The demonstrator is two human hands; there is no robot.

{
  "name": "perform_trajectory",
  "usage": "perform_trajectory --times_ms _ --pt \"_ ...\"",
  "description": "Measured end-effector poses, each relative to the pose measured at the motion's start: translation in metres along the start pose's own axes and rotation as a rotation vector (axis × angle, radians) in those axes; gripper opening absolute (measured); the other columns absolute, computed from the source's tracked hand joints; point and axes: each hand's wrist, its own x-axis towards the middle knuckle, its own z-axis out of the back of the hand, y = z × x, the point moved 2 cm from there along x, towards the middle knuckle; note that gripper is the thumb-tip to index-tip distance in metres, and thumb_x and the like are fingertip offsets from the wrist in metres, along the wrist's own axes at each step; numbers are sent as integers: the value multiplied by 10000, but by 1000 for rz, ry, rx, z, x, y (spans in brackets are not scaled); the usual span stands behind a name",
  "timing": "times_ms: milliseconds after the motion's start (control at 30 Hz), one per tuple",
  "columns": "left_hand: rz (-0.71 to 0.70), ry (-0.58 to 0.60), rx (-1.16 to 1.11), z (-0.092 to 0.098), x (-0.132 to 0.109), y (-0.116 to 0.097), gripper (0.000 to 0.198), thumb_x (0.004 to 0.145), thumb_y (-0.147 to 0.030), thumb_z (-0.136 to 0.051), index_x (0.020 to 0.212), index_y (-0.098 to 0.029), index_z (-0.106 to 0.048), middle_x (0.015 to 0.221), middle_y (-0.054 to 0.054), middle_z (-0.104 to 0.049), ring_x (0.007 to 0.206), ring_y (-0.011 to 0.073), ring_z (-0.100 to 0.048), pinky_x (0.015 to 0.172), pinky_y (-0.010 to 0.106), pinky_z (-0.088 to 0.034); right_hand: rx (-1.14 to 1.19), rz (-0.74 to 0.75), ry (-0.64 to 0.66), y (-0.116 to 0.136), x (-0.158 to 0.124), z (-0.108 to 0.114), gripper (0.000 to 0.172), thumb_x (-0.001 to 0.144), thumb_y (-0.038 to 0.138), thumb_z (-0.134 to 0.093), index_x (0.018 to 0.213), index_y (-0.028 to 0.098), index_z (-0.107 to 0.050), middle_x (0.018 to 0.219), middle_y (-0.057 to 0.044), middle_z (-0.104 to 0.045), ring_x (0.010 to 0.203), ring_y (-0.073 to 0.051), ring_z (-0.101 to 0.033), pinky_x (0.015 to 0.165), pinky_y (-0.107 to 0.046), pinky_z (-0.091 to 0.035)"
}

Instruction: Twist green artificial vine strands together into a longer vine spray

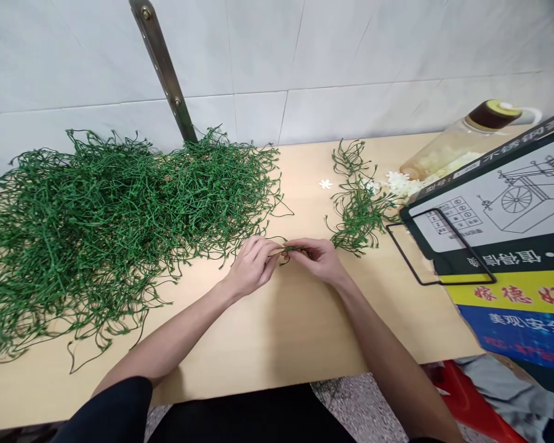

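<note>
My left hand (252, 264) and my right hand (318, 258) meet at the middle of the wooden table (281, 326), fingers pinched together on one thin green plastic stem (292, 249). A big heap of the same green stems (96, 227) covers the table's left half, its edge just left of my left hand. A smaller bunch of green stems (357, 212) lies just beyond my right hand. One small white flower (325, 183) lies alone further back.
A pile of white flowers (399, 183) lies beside a clear bottle with a brown lid (461, 144) on its side at the back right. A printed cardboard box (512, 246) with a black wire handle overhangs the right edge. A metal bar (164, 67) leans on the tiled wall.
</note>
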Motion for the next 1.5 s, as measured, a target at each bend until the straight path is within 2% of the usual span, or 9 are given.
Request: perform_trajectory --times_ms 133,300,500,567,667,867,1133,1333,1500 --pt "-2 -3 4 -2 -1 1 241 922 -143 -542 1161 -162 -554 985 98 -677 921 205 -550 834 362 -513 -11 -23 -54 -3 0 -2 254 754 386 -764 911 186 -765 836 -69 -778 726 -187 -733 723 -320 -618" --pt "72 40 -17 -3 -3 3 159 928 -178 -547 1077 -169 -600 964 90 -675 925 210 -532 853 379 -502 -84 9 18 1 2 -2 216 787 376 -732 882 185 -767 826 -67 -762 740 -179 -707 713 -313 -601" --pt "80 46 52 -2 -1 2 155 956 -141 -476 1049 -171 -596 963 87 -665 942 214 -513 841 356 -486 -11 121 9 4 2 -1 140 793 269 -728 915 223 -779 1119 -102 -743 1058 -225 -695 923 -364 -574" --pt "71 46 88 -3 -2 2 144 962 -155 -479 1045 -170 -595 882 71 -655 888 210 -509 788 337 -473 3 96 0 2 1 -1 166 793 246 -712 944 213 -772 1097 -104 -749 1011 -222 -710 879 -357 -588" --pt "56 70 149 -4 -3 3 157 966 -164 -473 1061 -151 -597 794 58 -619 843 209 -497 726 324 -433 -44 37 -25 0 0 -1 188 778 242 -695 946 181 -752 915 -85 -759 778 -181 -710 690 -302 -589" --pt "26 163 229 -5 -4 3 204 939 -124 -459 1064 -145 -619 822 74 -580 872 226 -481 747 342 -394 -235 77 -113 6 0 -1 97 728 243 -675 794 172 -673 601 15 -593 498 -88 -498 455 -212 -414" --pt "31 252 265 -8 -8 6 324 847 -45 -465 1109 -164 -612 875 79 -598 944 254 -477 826 397 -387 -328 54 -191 0 -1 -2 88 692 235 -655 654 156 -645 506 13 -570 442 -81 -448 420 -209 -380" --pt "30 251 278 -7 -8 5 402 753 -2 -501 1106 -162 -605 879 74 -615 983 268 -477 867 439 -343 -339 22 -248 -4 2 -1 130 666 248 -647 581 150 -642 478 19 -535 433 -74 -417 414 -210 -357" --pt "70 252 276 -6 -9 5 411 755 -11 -511 1113 -188 -611 907 78 -600 1019 273 -482 920 469 -320 -306 -14 -216 -3 3 0 128 649 248 -648 570 149 -630 477 15 -541 429 -77 -423 407 -210 -357"
